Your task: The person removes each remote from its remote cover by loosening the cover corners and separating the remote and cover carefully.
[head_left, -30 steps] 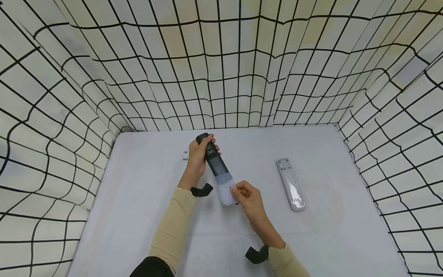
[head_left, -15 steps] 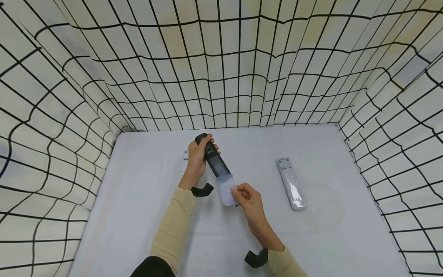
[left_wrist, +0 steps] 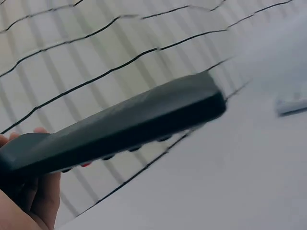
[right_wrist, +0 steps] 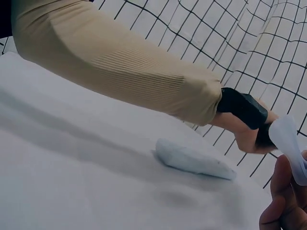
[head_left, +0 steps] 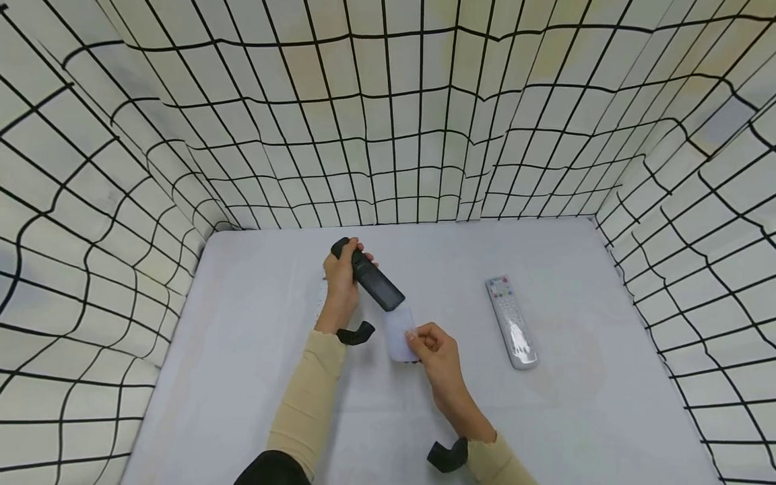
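Observation:
My left hand [head_left: 342, 283] grips a black remote control [head_left: 377, 283] by its far end. In the left wrist view the remote [left_wrist: 129, 120] shows its back and side, a few buttons along its lower edge, and a bare free end. My right hand [head_left: 441, 357] pinches a soft, translucent whitish sleeve [head_left: 399, 335] by its edge. The sleeve hangs limp just below the remote's near end. The right wrist view shows the sleeve [right_wrist: 288, 143] flattened above the right fingers [right_wrist: 283, 177].
A light remote with a shiny surface [head_left: 511, 323] lies on the white table [head_left: 564, 404] at the right. Another white remote [head_left: 321, 296] lies partly hidden behind the left forearm. Black-gridded netting [head_left: 388, 135] encloses the table's back and sides.
The black remote has come out of the translucent sleeve, the left hand drawing it slightly up and left. The right hand has stayed almost in place, holding the sleeve.

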Demonstrator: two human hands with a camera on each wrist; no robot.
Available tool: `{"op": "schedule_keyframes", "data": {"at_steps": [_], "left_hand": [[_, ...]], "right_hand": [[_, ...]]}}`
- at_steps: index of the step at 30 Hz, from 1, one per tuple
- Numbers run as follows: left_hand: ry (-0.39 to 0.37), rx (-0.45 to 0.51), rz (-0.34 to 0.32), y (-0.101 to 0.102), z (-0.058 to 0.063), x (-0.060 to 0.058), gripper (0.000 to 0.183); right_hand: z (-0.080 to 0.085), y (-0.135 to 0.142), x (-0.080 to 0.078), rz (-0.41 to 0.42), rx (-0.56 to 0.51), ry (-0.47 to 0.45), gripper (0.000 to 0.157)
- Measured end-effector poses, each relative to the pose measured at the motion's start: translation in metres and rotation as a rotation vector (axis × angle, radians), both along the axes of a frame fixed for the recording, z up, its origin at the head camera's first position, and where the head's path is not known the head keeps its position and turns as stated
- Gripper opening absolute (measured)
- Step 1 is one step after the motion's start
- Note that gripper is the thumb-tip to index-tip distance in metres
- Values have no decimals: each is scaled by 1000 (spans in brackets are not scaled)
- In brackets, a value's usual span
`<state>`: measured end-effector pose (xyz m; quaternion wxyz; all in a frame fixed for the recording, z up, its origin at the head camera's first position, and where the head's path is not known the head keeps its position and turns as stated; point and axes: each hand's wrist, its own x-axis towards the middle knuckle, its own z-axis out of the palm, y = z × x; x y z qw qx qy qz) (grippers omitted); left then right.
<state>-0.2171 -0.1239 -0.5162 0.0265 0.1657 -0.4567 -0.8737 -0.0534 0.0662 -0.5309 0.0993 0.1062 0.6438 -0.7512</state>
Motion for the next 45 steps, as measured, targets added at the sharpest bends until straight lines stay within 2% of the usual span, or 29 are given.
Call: {"op": "schedule_keyframes", "data": {"at_steps": [3, 6, 9, 13, 19, 23, 28, 35, 40, 45], "left_hand": [[25, 49, 135, -22, 2, 0, 32], [63, 62, 191, -39, 6, 5, 29], [75, 53, 176, -41, 7, 12, 27], [66, 59, 177, -41, 3, 20, 26], [56, 22, 214, -44, 1, 37, 32], [58, -5, 214, -42, 1, 48, 40], [67, -59, 203, -38, -4, 59, 37], [54, -91, 216, -35, -12, 73, 40], [36, -120, 195, -32, -15, 82, 45], [51, -151, 184, -29, -16, 88, 54]], "right_hand": [[-3, 3, 4, -18, 10, -26, 28], [-5, 12, 0, -44, 15, -44, 26], [-4, 22, -13, -74, 36, -32, 25], [-1, 26, -35, -68, 84, 4, 23], [4, 20, -71, -81, 138, 63, 22], [4, 16, -98, -105, 158, 108, 22], [2, 12, -130, -111, 202, 143, 20], [-3, 1, -161, -100, 270, 143, 18], [-9, -7, -175, -70, 389, 157, 21], [-22, -7, -183, -38, 623, 159, 23]]}}
